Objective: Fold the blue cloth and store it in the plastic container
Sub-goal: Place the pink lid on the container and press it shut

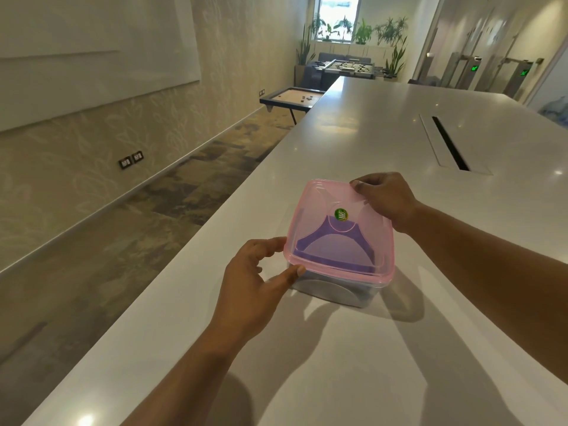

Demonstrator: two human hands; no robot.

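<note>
The container (335, 287) stands on the table (399, 364), between the two hands. The lid (338, 229) lies on top of it, and the cloth (332, 241) lies inside, under the lid. The left hand (255, 278) is at the container's near left corner, thumb against the wall just below the lid's rim. The right hand (387, 198) is at the far right corner, fingers on the lid's edge. A sticker (341, 215) sits on the lid nearer the right hand. Beyond the right hand, well apart, a slot (450, 144) is set into the table.

Both hands (381, 201) gripping lidded container (338, 241), apparently
</note>
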